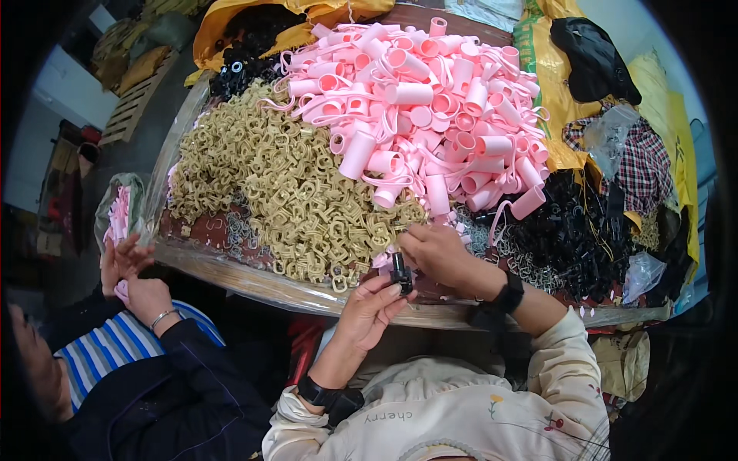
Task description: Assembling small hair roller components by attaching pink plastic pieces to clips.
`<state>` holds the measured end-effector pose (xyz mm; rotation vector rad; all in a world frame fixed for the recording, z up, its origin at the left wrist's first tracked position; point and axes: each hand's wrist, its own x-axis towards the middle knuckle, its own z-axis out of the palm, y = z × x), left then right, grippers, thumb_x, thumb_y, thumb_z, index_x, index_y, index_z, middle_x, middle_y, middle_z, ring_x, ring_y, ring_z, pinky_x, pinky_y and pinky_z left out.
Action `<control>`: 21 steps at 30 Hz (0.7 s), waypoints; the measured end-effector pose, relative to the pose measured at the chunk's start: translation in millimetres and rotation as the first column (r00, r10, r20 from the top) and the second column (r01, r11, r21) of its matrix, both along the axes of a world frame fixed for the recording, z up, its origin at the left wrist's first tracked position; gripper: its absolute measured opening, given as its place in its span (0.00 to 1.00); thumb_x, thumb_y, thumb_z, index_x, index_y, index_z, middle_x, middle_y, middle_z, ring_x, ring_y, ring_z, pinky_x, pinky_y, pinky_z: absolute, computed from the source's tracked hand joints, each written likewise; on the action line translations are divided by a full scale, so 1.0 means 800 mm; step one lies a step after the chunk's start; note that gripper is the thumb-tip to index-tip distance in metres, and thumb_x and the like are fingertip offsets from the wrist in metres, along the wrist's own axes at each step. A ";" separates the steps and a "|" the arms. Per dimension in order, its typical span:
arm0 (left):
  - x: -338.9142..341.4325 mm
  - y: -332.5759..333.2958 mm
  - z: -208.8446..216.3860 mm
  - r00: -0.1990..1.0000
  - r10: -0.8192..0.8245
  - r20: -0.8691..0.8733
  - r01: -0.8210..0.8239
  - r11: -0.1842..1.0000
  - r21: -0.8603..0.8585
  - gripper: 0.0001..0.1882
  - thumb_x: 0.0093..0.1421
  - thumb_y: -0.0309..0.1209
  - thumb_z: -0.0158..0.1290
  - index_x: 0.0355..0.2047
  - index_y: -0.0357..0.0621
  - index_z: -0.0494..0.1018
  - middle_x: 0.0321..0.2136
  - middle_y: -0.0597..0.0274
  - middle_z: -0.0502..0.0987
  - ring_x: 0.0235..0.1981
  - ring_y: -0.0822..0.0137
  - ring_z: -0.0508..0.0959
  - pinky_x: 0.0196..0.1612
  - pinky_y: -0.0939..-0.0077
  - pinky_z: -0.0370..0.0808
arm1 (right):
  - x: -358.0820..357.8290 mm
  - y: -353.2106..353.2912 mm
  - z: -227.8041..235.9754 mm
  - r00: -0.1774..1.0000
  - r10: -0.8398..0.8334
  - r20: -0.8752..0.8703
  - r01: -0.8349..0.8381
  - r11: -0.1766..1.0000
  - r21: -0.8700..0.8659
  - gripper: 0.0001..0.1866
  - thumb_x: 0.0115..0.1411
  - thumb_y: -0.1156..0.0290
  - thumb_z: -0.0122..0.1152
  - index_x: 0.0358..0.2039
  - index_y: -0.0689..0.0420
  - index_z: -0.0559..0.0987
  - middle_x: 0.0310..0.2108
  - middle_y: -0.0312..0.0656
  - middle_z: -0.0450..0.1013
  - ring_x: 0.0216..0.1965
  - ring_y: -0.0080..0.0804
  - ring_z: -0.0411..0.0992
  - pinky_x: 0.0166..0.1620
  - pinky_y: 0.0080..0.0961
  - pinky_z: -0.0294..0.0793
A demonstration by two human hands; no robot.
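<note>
Left hand (367,312) gripping a black part (400,275), right hand (440,253) near it, grip unclear, pink cylinders (410,94) heaped beyond

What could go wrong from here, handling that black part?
The black part sits in the fingertips of the left hand near the table edge; if it slips, it might drop off or get lost among the tan loops.

The pink tubes are heaped loosely just beyond the right hand; a bump could roll some into the work spot.

The heaps run into each other, so a wrong piece might get picked up.
</note>
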<state>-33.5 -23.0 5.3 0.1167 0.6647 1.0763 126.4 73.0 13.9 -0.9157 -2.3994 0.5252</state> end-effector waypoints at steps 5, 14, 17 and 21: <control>0.004 0.009 -0.006 0.989 0.130 -0.069 -0.123 0.988 0.097 0.14 0.53 0.22 0.49 0.41 0.32 0.67 0.37 0.55 0.73 0.38 0.65 0.74 0.44 0.76 0.73 | 0.016 -0.002 0.003 0.946 -0.173 -0.273 -0.102 0.640 -0.762 0.05 0.54 0.70 0.53 0.26 0.57 0.70 0.19 0.31 0.62 0.18 0.16 0.60 0.20 0.15 0.58; 0.046 0.026 -0.015 0.999 0.033 0.022 -0.038 0.971 0.238 0.15 0.53 0.20 0.48 0.42 0.33 0.67 0.38 0.56 0.72 0.39 0.68 0.73 0.46 0.75 0.69 | 0.056 -0.025 -0.003 0.763 -0.498 -0.412 -0.449 0.049 -0.892 0.05 0.55 0.71 0.52 0.30 0.56 0.68 0.19 0.28 0.63 0.16 0.12 0.57 0.17 0.10 0.53; 0.058 0.030 -0.017 0.996 0.081 0.037 -0.086 0.980 0.180 0.15 0.53 0.21 0.48 0.42 0.32 0.67 0.38 0.56 0.72 0.39 0.67 0.73 0.45 0.75 0.70 | 0.066 -0.031 -0.004 0.778 -0.455 -0.433 -0.392 0.187 -0.901 0.05 0.55 0.73 0.51 0.31 0.56 0.67 0.20 0.29 0.64 0.17 0.12 0.58 0.18 0.10 0.54; 0.065 0.038 -0.011 0.995 0.095 0.029 -0.097 0.990 0.099 0.14 0.53 0.21 0.48 0.42 0.32 0.67 0.37 0.56 0.73 0.38 0.67 0.74 0.44 0.76 0.72 | 0.069 -0.033 -0.010 0.696 -0.531 -0.482 -0.378 0.300 -0.876 0.04 0.56 0.74 0.49 0.31 0.57 0.65 0.24 0.32 0.66 0.19 0.14 0.60 0.22 0.11 0.58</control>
